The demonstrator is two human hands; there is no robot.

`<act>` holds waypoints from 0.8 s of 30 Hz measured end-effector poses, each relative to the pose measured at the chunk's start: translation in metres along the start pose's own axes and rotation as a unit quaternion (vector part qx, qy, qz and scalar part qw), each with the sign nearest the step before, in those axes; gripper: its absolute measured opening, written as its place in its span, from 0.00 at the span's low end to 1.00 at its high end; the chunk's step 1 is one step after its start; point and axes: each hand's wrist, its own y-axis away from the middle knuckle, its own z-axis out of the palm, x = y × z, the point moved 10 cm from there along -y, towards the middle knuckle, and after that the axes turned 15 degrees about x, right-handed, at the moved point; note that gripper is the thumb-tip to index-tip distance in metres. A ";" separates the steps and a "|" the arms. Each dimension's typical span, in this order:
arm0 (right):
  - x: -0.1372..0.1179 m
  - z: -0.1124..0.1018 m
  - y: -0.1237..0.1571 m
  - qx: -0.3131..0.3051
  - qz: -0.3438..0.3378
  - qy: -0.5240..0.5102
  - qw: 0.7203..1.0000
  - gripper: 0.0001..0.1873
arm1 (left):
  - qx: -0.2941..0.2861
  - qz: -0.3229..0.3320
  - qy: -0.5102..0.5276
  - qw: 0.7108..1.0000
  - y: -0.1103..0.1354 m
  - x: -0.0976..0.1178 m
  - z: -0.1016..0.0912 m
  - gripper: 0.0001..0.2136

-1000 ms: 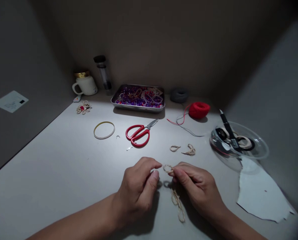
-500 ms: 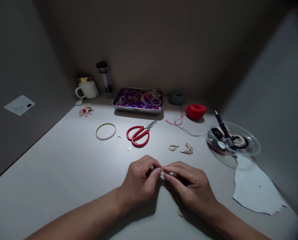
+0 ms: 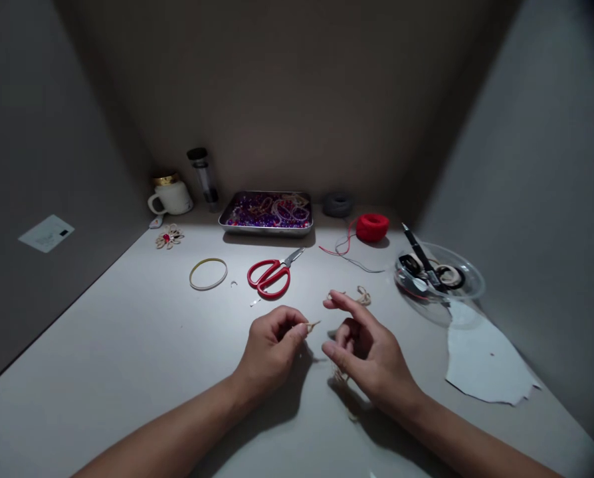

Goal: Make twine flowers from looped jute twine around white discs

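Note:
My left hand point(image 3: 272, 345) is closed, thumb and index finger pinching a thin beige cord point(image 3: 314, 325) whose tip pokes out to the right. Across a small gap, my right hand point(image 3: 369, 348) has its thumb and index finger spread wide, with the other fingers curled in. Looped beige strands point(image 3: 340, 375) show just under that thumb; whether the curled fingers touch them I cannot tell. Beyond the right fingertips lies a small knotted piece of beige cord point(image 3: 363, 296), and another piece is partly covered by the index finger. Red-handled scissors point(image 3: 272, 277) rest ahead of my left hand.
At the back stand a metal tray point(image 3: 267, 232) of purple beads, a lidded mug point(image 3: 173, 198), a clear tube point(image 3: 205, 180), and grey yarn point(image 3: 337, 204) and red yarn point(image 3: 372, 227). A hoop point(image 3: 208, 274) and cord flower point(image 3: 169, 236) lie left; a plastic bowl point(image 3: 471, 282) and white sheet point(image 3: 486, 362) right.
My hands have moved apart. The right thumb and index finger have opened away from the cord, while the left hand keeps its pinch. The view has shifted slightly.

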 end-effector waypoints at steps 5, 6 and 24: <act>-0.008 0.009 0.000 -0.005 0.015 -0.058 0.998 0.08 | 0.017 -0.094 0.100 0.990 0.008 -0.011 0.006 0.08; -0.010 0.011 0.002 -0.002 0.019 -0.067 0.998 0.06 | 0.019 -0.108 0.105 0.988 0.012 -0.013 0.008 0.09; 0.026 -0.090 -0.003 0.177 0.146 -0.070 0.971 0.07 | -0.057 0.246 -0.096 0.963 0.048 0.036 0.019 0.05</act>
